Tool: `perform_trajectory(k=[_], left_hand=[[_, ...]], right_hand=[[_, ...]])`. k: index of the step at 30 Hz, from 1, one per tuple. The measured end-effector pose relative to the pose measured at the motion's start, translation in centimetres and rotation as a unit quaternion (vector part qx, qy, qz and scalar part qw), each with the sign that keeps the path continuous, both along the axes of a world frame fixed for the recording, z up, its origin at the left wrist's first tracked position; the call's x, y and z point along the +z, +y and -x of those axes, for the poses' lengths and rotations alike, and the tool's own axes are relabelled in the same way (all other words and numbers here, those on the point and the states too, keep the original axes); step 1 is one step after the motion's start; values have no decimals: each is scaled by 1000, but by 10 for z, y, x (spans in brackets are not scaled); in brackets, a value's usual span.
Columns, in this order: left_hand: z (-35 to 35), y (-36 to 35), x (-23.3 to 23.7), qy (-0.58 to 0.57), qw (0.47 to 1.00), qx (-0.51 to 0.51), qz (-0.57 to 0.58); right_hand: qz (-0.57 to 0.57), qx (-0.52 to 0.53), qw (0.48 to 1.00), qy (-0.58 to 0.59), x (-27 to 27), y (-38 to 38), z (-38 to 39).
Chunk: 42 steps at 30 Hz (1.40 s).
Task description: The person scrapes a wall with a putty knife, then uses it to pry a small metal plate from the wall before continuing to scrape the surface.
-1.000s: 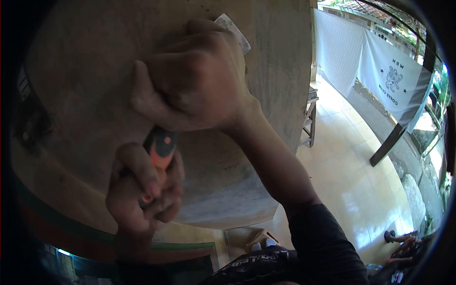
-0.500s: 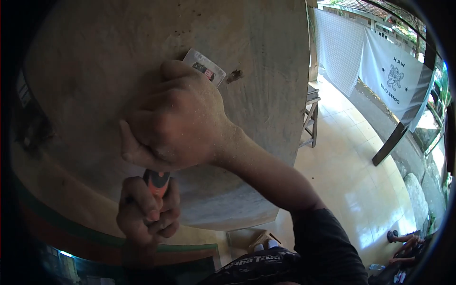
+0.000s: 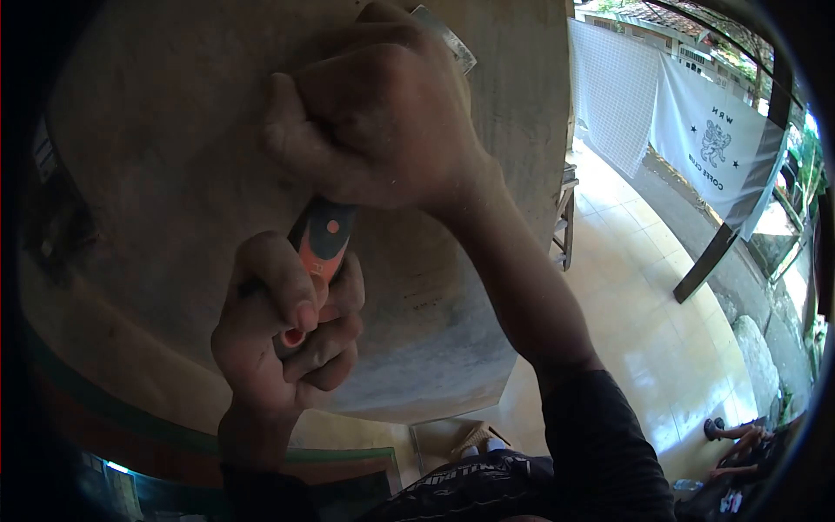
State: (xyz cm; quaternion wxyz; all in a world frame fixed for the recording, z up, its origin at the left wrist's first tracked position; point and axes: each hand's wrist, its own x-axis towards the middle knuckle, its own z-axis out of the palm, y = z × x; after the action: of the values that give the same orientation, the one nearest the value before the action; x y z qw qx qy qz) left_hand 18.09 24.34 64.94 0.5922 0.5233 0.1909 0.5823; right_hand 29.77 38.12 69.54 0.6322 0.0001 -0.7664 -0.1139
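Note:
An orange and dark grey tool handle [image 3: 323,239] is gripped near its lower end by my left hand [image 3: 278,322], with the fingers wrapped round it. Above it, my right hand [image 3: 383,113] is closed in a fist against the brownish wall surface [image 3: 174,174], and the upper end of the handle disappears under it. A flat piece with a printed label [image 3: 457,43] sticks out beyond the right hand's far side; how the fingers hold it is hidden.
At the right are a wooden stool [image 3: 565,217], a tiled floor [image 3: 622,322], a hanging white banner [image 3: 713,130] and a slanted post [image 3: 706,265]. A seated person's legs [image 3: 739,435] show at the lower right. A box [image 3: 435,439] lies near my feet.
Both hands have moved up along the surface, the right one also rightward. More of the orange and grey handle shows between them, and less of the labelled piece is visible.

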Motion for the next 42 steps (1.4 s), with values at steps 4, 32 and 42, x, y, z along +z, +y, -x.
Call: perform_trajectory(k=[4,32,42], left_hand=[[5,-30,-25,-5,1000,30,6],[3,-33,-18,-4,1000,9,-25],[3,-30,-14,18,998,-10,-56]], right_hand=[[-100,65,991,63,-26,-12,24],[-18,67,997,17,-21,-22,21],[-35,93,994,52,-18,-27,14]])
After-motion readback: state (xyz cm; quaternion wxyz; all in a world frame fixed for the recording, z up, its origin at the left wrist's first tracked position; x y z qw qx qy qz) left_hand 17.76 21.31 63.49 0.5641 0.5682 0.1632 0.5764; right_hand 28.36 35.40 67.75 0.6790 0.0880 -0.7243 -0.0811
